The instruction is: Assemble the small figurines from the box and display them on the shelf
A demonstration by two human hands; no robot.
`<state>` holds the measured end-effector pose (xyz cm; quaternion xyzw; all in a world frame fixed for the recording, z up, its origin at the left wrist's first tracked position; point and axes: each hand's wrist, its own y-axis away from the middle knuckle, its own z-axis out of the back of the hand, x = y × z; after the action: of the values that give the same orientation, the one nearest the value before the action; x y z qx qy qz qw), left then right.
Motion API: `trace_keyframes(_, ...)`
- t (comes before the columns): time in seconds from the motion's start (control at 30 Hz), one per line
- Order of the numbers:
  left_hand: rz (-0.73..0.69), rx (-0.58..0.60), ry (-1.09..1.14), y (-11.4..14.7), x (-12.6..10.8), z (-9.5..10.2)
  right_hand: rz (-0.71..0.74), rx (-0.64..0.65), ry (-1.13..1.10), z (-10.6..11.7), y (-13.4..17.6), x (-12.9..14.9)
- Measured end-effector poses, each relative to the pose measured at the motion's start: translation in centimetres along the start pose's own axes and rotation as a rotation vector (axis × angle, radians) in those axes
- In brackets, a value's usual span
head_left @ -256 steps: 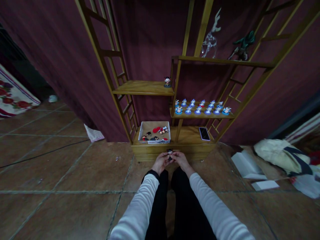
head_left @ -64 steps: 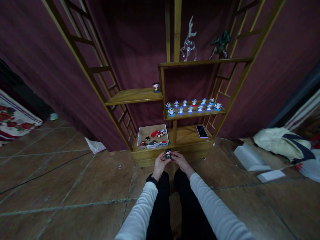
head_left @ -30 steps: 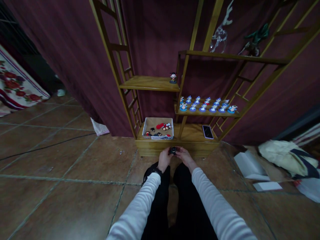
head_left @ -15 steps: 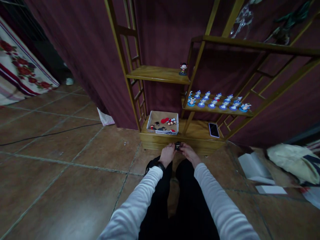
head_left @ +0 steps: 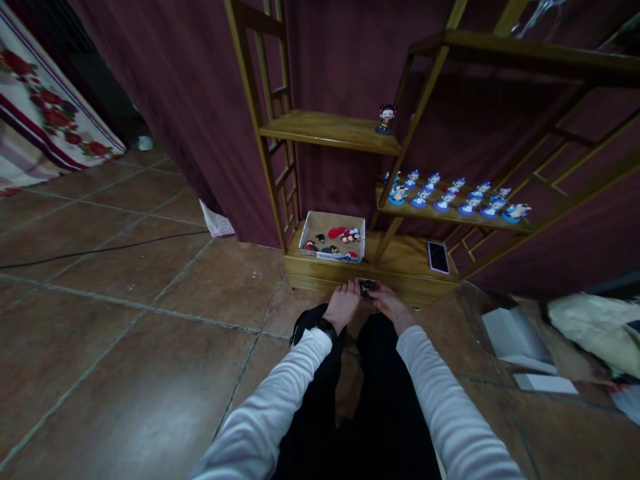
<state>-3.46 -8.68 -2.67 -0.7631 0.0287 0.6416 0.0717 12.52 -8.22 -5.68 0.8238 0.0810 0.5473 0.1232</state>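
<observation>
Between my two hands is a small dark figurine part (head_left: 367,287), too small to make out fully. My left hand (head_left: 345,301) has its fingers closed at the part's left side. From the right, my right hand (head_left: 389,301) pinches the same part. Both hands are over my knees, just in front of the wooden shelf's base (head_left: 320,273). Beyond them, a shallow cardboard box (head_left: 316,227) holds several loose red, black and skin-toned figurine pieces (head_left: 350,237).
One assembled figurine (head_left: 385,120) stands on the upper left shelf (head_left: 320,127). Rows of blue-and-white figurines (head_left: 445,200) fill the middle right shelf. A phone (head_left: 439,257) lies on the bottom board. White box pieces (head_left: 517,340) and a pale cloth bag (head_left: 595,327) are on the floor at right.
The view has shifted, so the shelf appears larger. Both hands still hold the dark part, and my left fingers have moved over its left side.
</observation>
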Motion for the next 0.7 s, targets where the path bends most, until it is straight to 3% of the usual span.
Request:
trace_keyframes(0.1, -0.01, -0.024, -0.011, 0.21, -0.32, -0.13, -0.016, 0.02, 0.002, 0.23, -0.1, -0.03)
trace_keyframes(0.17, -0.07, 0.006, -0.176, 0.33, -0.52, -0.19, -0.025, 0.033, 0.002, 0.43, -0.22, -0.09)
trace_keyframes(0.33, -0.324, 0.276, -1.168, 0.58, -0.87, -0.19, -0.038, 0.056, 0.005, 0.87, -0.5, -0.29)
trace_keyframes(0.43, -0.45, 0.321, -1.513, 0.73, -0.93, -0.17, -0.028, 0.062, 0.0, 0.99, -0.54, -0.42)
trace_keyframes(0.53, -0.488, 0.311, -1.622, 0.85, -0.96, -0.2, -0.012, 0.047, 0.002, 0.94, -0.44, -0.47)
trace_keyframes(0.7, -0.461, 0.321, -1.587, 0.96, -0.97, -0.29, -0.001, 0.04, 0.003, 0.64, 0.04, -0.22)
